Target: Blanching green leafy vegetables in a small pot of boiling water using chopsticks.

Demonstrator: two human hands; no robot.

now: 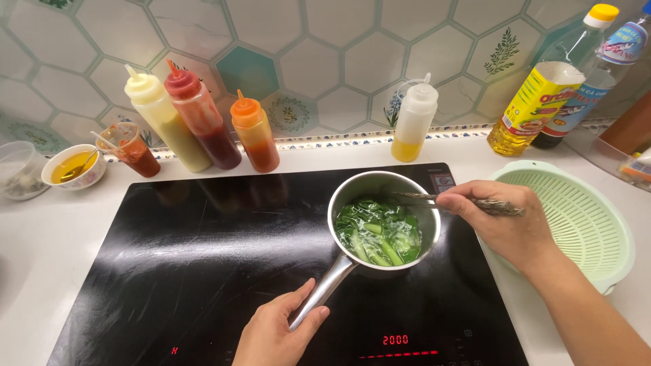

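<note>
A small steel saucepan [352, 190] stands on the black induction hob [203, 257]. It holds green leafy vegetables [380, 234] in simmering water. My left hand [278, 332] grips the pan's long handle [325, 288] at the hob's near edge. My right hand [498, 220] holds dark chopsticks [427, 198], whose tips reach over the pan's far rim above the greens.
A pale green colander [583, 224] sits right of the hob. Several squeeze bottles [203, 122] stand along the tiled wall, with a white one [415, 118] behind the pan. Oil bottles [542, 102] are at the back right. A small sauce bowl [73, 166] sits at the left.
</note>
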